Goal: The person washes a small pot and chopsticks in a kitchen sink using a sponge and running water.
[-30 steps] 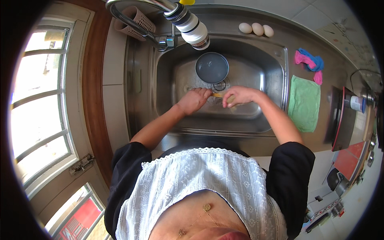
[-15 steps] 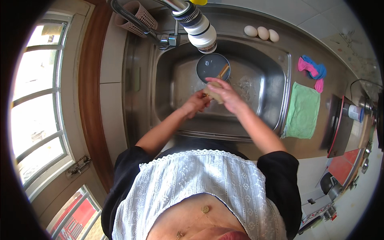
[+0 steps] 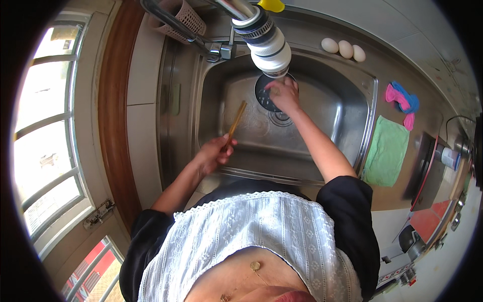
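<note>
Head view: wooden sticks gripped in your left hand, left over the sink.
Your right hand is farther off, at the dark bowl; its grip can't be told. Best pinch the sticks firmly, tips clear of the bowl.

Bright daylight from the left
The barred window is blown out white; glare streaks the steel sink basin; edges bend into black.

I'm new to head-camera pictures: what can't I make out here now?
In the head view:
Bowl: partly hidden by tap and right hand.
Anything in that hand: too blurred to tell.
Sticks: lower ends, hidden by left hand.
Yellow thing: top, cut off by the upper edge.
</note>
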Motion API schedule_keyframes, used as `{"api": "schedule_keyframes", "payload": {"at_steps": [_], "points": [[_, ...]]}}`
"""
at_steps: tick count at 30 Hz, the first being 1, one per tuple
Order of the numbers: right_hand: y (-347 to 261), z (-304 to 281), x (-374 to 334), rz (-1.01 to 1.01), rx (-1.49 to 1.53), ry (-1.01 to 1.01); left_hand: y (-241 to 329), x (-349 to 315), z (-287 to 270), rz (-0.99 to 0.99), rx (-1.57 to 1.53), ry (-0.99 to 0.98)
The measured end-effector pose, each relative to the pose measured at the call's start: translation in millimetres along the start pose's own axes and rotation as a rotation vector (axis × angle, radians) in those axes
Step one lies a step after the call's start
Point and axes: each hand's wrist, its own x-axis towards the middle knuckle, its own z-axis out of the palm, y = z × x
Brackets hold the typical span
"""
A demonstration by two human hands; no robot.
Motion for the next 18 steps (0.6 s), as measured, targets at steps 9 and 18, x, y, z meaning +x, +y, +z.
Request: {"api": "schedule_keyframes", "payload": {"at_steps": [9,18], "points": [[42,42,30,0.214,-0.452,-0.636,-12,145,-16,0.251,0.287,0.268],[6,-14,26,-0.63,-0.567,-0.486,34,164,10,0.889,0.889,0.527]]}}
